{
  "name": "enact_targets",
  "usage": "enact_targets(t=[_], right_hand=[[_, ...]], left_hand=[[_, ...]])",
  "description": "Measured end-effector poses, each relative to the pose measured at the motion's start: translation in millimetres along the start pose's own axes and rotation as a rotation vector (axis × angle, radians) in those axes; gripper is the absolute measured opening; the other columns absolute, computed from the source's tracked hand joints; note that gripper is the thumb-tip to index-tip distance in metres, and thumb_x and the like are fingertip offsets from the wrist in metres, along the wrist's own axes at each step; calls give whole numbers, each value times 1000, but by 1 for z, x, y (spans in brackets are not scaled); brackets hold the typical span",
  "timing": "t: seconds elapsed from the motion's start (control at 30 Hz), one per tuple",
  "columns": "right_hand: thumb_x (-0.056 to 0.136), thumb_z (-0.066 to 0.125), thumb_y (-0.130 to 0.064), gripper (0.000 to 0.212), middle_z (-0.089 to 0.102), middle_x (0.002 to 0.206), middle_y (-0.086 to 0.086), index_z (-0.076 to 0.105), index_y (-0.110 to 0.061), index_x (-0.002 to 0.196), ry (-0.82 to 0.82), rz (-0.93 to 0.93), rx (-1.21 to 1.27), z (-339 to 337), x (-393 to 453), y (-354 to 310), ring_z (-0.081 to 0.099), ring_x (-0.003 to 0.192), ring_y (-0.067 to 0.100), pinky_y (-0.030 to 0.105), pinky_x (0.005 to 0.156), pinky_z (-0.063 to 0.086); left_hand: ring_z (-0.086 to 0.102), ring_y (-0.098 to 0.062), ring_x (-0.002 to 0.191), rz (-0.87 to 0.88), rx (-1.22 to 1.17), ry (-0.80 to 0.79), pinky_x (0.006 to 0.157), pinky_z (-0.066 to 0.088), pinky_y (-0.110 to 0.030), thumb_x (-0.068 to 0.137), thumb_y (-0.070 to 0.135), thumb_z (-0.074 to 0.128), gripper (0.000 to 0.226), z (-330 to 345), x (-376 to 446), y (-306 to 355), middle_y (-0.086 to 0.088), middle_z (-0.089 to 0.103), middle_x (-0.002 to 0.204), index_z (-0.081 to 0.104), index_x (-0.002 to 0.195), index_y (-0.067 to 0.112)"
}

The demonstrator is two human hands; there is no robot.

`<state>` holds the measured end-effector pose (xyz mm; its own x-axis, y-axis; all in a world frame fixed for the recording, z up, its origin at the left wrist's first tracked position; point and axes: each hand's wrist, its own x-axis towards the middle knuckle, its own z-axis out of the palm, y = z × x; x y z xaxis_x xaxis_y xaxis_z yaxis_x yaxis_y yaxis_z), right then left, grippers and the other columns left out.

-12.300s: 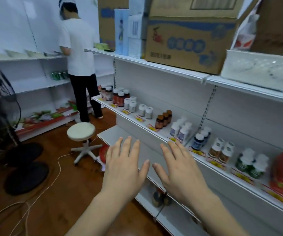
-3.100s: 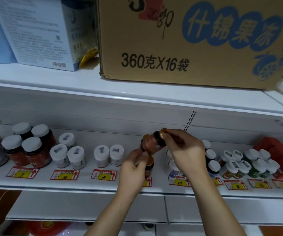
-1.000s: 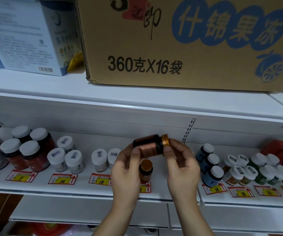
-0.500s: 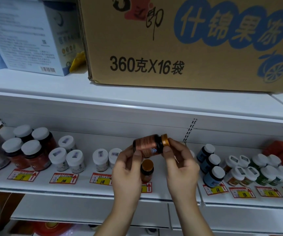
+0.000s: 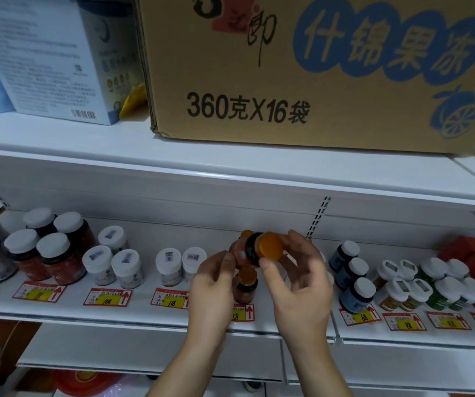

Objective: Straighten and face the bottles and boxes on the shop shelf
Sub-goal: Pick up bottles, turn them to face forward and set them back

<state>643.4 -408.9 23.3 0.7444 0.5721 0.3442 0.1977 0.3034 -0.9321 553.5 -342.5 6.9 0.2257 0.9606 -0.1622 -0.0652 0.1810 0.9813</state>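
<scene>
Since half a second before, the amber bottle [image 5: 245,253] had turned so that its orange cap [image 5: 270,245] faced outward toward the camera instead of pointing to the right. Both hands held it tilted on its side in the air above the shelf [image 5: 144,310]. The left hand [image 5: 210,285] pinched the bottle's base end between thumb and curled fingers [image 5: 225,260], while the right hand [image 5: 302,282] gripped the cap end, its thumb just under the cap and its fingers curled behind it. Directly below the held bottle, a second small amber bottle [image 5: 246,286] with an orange cap stood upright near the shelf's front edge, above a red and yellow price tag [image 5: 243,312]. White-capped jars [image 5: 126,266] stood in pairs to the left, and dark blue bottles [image 5: 355,293] in a row to the right. A large cardboard box [image 5: 288,75] sat on the shelf above.
</scene>
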Motion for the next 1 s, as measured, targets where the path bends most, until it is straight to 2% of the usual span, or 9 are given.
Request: enact_targets(t=[0.17,0.33,0.5,0.6,0.67,0.73,0.83,0.9,1.0], right_hand=[[76,78,-10,54,67,114,-17,59,-35,120,-46,-109,-66,3,-5,-6,64,112,13,26,96,52],[76,79,-15,58,67,116,-16,58,-52,116,-65,-129,-110,3,-7,-6,64,114,16,28,96,50],[79,78,-20,44,65,115,-17,62,-42,113,-50,-138,-105,1,-5,-2,64,113,16,30,95,51],[83,73,-28,31,66,114,-15,65,-30,113,28,-131,-84,-2,-2,5,64,111,15,28,91,53],[91,71,-22,23,68,112,-17,66,-30,111,68,-78,-119,-3,1,8,64,111,9,28,92,53],[96,65,-17,23,70,108,-24,67,-37,108,96,14,-166,-5,2,11,64,109,1,27,96,52],[99,59,-25,20,73,104,-20,71,-39,105,97,183,-176,-8,3,18,67,104,6,41,99,53],[99,58,-25,20,74,99,-18,74,-37,101,79,283,-158,-8,3,22,68,98,4,46,97,54],[98,59,-20,20,77,98,-10,77,-28,100,71,400,-68,-7,1,21,71,96,6,42,94,56]], left_hand=[[73,-14,95,-63,-5,-72,89,60,-44,104,24,50,23,0,-3,0,5,78,96,73,106,22],[73,-12,89,-70,-30,-94,84,61,-41,105,24,48,23,1,-7,3,3,78,93,71,103,19],[74,-17,92,-70,-98,-101,85,60,-39,105,22,49,21,0,-8,4,-2,78,94,69,105,14],[73,-22,87,-74,-243,-89,76,58,-35,103,17,52,16,1,-9,7,-9,76,91,62,105,5],[71,-19,82,-43,-314,-95,70,57,-29,101,11,54,10,0,-12,11,-7,75,87,60,106,5],[72,-11,79,60,-239,-82,64,56,-18,98,6,59,10,0,-15,14,3,76,86,61,106,10],[71,-2,86,203,-140,-35,65,51,-9,90,4,69,23,0,-18,16,16,75,91,60,108,15],[70,-3,94,264,-97,-12,74,52,-12,85,5,76,33,1,-18,15,15,73,97,60,109,20],[67,-8,104,321,-15,3,87,52,-22,80,11,82,43,0,-19,11,15,70,104,60,111,30]])
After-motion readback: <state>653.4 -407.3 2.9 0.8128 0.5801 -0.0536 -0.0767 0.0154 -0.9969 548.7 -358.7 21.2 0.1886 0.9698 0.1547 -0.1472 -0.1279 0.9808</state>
